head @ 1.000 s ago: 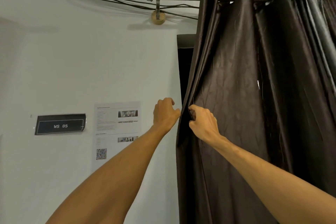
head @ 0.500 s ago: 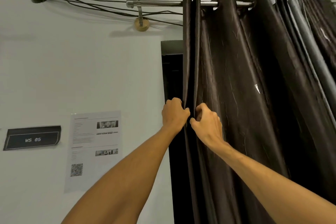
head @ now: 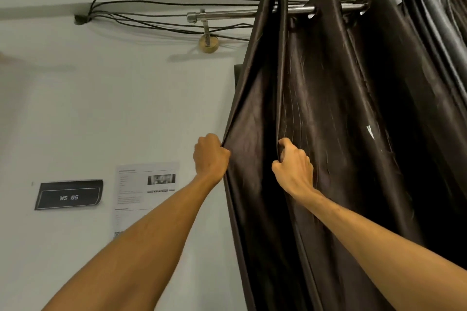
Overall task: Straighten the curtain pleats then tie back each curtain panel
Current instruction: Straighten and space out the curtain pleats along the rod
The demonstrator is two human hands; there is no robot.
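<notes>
Gripping the dark curtain (head: 328, 108) by its outer edge, the left hand (head: 211, 156) was fisted on fabric; the right hand (head: 293, 168) pinched the next pleat (head: 279, 108). It hung from a metal rod (head: 227, 14), and a black wall sign (head: 68, 197) read "WS 05".

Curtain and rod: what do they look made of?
Curtain: dark brown woven fabric, likely a satin-like synthetic; soft sheen on the folds, fine creases. Rod: metal, polished chrome or steel by its bright highlights. Bracket base: brass-coloured, probably metal.
</notes>
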